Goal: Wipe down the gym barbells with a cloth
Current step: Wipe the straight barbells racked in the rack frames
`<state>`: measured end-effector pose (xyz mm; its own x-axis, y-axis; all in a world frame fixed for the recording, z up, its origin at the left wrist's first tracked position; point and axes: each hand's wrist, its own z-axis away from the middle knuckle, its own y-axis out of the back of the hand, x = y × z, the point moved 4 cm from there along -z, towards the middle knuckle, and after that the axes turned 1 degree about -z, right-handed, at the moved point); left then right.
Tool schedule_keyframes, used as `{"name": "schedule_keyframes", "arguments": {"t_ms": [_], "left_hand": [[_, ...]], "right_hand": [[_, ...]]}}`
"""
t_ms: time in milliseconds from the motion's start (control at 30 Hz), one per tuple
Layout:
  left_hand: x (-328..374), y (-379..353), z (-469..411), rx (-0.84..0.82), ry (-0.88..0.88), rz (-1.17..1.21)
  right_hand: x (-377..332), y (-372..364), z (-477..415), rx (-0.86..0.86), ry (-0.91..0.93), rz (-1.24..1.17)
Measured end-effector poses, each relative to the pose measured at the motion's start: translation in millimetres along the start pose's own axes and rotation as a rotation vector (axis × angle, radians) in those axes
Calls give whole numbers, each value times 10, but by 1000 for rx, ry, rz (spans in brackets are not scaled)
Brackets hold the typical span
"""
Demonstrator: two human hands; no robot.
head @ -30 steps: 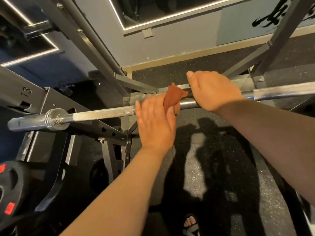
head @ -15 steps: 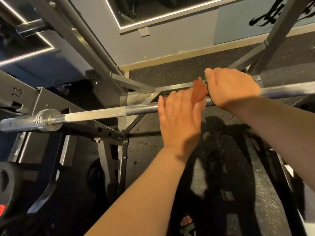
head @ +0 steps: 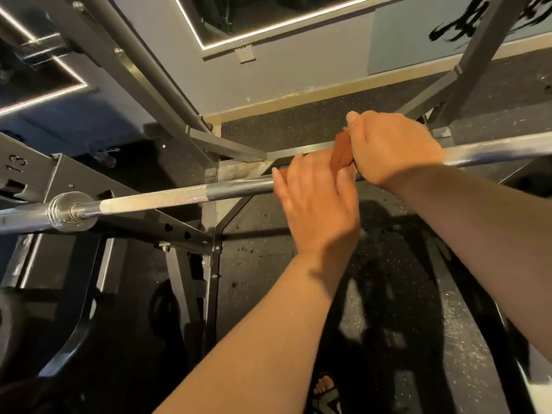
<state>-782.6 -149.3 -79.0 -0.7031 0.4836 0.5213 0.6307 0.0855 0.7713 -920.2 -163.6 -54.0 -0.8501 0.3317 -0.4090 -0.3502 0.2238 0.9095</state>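
Wiping down a gym bar, we stand inside a grey steel rack (head: 210,264) with the barbell (head: 167,194) running across the view from lower left to upper right. Our left hand (head: 316,204) lies over the bar near its middle, fingers across the top and thumb on the near side, holding a rust-orange cloth (head: 340,153) against the steel; a flap of the cloth stands up between the two hands. Our right hand (head: 394,150) sits just beside it, touching the cloth, fingers curled round the bar and thumb raised.

To the left the shaft shows a bright knurled band, then a chrome collar (head: 67,212) where it rests on the rack, beside an upright stamped with the number 13 (head: 16,162). Below lies dark rubber flooring (head: 298,130) flecked with pale specks, crossed by our shadow. It meets a grey wall (head: 283,73) along a pale skirting board (head: 298,98). A mirror (head: 268,10) edged with a thin strip of white light (head: 268,29) hangs above, and a black brush-stroke mark (head: 478,25) crosses a blue panel at upper right. A sandalled foot (head: 325,389) shows at the bottom edge.
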Motion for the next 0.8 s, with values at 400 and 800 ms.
{"name": "schedule_keyframes", "arguments": {"t_ms": [400, 800], "left_hand": [[-512, 220, -125, 279, 251, 7], [-38, -30, -52, 168, 235, -14]], "right_hand": [[26, 24, -21, -94, 52, -99], [431, 145, -51, -128, -35, -1]]}}
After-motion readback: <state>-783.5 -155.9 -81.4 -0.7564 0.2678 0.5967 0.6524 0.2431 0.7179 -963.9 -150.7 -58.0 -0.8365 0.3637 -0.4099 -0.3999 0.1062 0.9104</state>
